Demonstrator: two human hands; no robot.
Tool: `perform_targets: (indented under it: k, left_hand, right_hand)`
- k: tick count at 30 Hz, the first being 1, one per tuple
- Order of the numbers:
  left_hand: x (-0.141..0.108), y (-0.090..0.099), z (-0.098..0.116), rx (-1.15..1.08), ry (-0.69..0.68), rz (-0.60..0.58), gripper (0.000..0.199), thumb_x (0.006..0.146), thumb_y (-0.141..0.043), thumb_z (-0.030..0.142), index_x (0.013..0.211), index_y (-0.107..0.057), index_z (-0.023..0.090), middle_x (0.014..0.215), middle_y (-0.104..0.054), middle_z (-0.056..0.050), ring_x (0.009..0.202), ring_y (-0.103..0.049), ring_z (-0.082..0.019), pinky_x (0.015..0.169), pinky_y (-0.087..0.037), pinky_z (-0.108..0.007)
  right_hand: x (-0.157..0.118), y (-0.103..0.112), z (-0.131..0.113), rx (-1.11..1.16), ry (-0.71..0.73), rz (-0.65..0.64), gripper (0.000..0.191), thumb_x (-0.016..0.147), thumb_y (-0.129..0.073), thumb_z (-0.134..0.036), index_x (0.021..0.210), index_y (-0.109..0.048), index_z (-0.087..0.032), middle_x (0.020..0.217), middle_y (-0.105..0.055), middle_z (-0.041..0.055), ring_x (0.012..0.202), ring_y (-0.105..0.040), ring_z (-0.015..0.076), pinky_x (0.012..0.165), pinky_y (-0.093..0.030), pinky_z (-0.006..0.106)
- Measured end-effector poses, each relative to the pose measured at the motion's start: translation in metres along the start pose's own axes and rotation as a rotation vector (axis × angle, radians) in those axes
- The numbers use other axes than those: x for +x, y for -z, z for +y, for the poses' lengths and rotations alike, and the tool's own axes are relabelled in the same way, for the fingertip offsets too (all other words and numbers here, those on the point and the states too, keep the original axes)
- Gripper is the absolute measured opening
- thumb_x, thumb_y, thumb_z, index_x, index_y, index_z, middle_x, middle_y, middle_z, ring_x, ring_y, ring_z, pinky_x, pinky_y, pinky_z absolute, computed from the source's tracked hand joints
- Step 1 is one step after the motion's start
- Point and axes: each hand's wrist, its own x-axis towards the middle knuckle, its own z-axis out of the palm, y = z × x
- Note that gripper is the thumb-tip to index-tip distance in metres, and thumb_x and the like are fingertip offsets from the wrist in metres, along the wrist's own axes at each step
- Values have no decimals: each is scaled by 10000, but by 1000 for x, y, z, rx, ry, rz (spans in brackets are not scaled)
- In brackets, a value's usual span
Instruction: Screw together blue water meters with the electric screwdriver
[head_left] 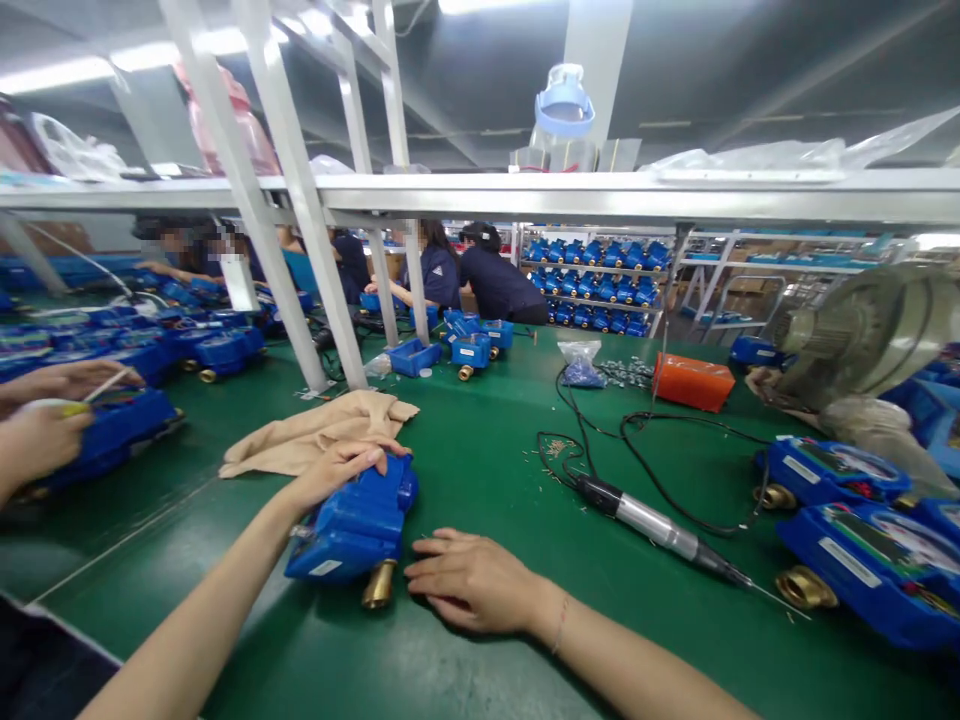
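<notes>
In front of me on the green bench lies a blue meter point(349, 530), tilted on its side, with a brass threaded fitting point(379, 585) pointing toward me. My left hand point(345, 467) grips the top of its far end, fingers curled over the blue housing. Flat on the bench just right of the brass fitting is my right hand point(476, 582), fingers loosely stretched out and holding nothing. Farther right an electric screwdriver point(660, 528) lies with its long bit pointing right. A beige cloth point(315, 432) is bunched behind my left hand.
Several blue meters point(870, 570) stand at right, near a fan point(862, 330). Loose screws point(555, 448), black cable, an orange box point(694, 382) and a plastic bag point(580, 362) lie beyond. Metal posts point(330, 200) rise behind the cloth. At left, a co-worker's hands point(52, 430) work on another meter.
</notes>
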Motion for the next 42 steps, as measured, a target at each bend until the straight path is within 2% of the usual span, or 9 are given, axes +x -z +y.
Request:
perform_targets:
  k: [5,10,17,20,26,30,34,37,42]
  left_hand:
    - [11,-3,5,-118,-20,-12,478,902,-473,582,754,-692,184,1151,-716,-86,1104,-628,-241,1019,-439,-353]
    - [4,-8,1,-192,34,101,485,901,-470,593,752,-689,186,1092,-735,-75,1104,-632,-237,1031,-434,-351]
    - [-20,-22,-4,-191,159,290,475,923,-438,564,801,-689,180,1111,-727,-77,1124,-621,-250,1027,-432,-350]
    - [-21,-26,2,-126,174,319,500,923,-419,581,786,-691,184,1082,-731,-74,1107,-624,-240,1031,-422,-340]
    - [-8,-34,31,93,292,277,531,963,-381,589,886,-684,160,968,-716,-64,973,-650,-214,986,-437,-432]
    - [4,-45,59,268,401,216,495,966,-410,575,877,-667,161,893,-698,-54,897,-654,-202,924,-468,-436]
    - [19,-63,88,400,453,116,453,959,-460,549,869,-656,151,888,-690,-53,897,-655,-194,903,-493,-431]
    - [30,-76,104,480,497,70,417,950,-501,526,916,-659,142,956,-692,-66,947,-654,-203,926,-492,-450]
    - [32,-84,116,525,523,53,436,940,-505,544,929,-668,140,980,-703,-79,978,-655,-214,952,-475,-470]
  right_hand:
    - [6,9,-3,42,-145,1,391,996,-432,-256,1375,-525,-285,1383,-595,-10,1446,-333,203,1215,-198,478]
    - [4,16,2,103,-193,-74,446,1013,-396,-291,1444,-426,-401,1473,-496,-65,1445,-337,230,1198,-245,515]
    - [2,11,13,-8,-209,26,451,978,-440,-217,1417,-509,-293,1412,-567,0,1355,-478,184,1169,-355,368]
    - [-3,5,24,-68,-299,76,443,955,-443,-194,1382,-560,-197,1430,-542,51,1351,-485,220,1161,-381,389]
    - [-38,15,70,-217,-490,214,442,947,-408,-172,1345,-591,-121,1408,-544,125,1325,-511,285,1128,-417,496]
    - [-62,30,107,-295,-510,273,414,934,-438,-171,1297,-637,-166,1363,-591,107,1305,-532,272,1103,-450,488]
    - [-69,34,131,-381,-534,337,387,916,-433,-128,1207,-685,-93,1306,-625,174,1301,-527,329,1084,-446,561]
    - [-68,35,126,-434,-512,362,389,907,-426,-103,1198,-681,-66,1334,-599,196,1326,-496,350,1082,-441,586]
    - [-83,52,88,-498,-417,391,439,952,-402,-140,1356,-570,-167,1481,-479,85,1430,-364,275,1158,-376,541]
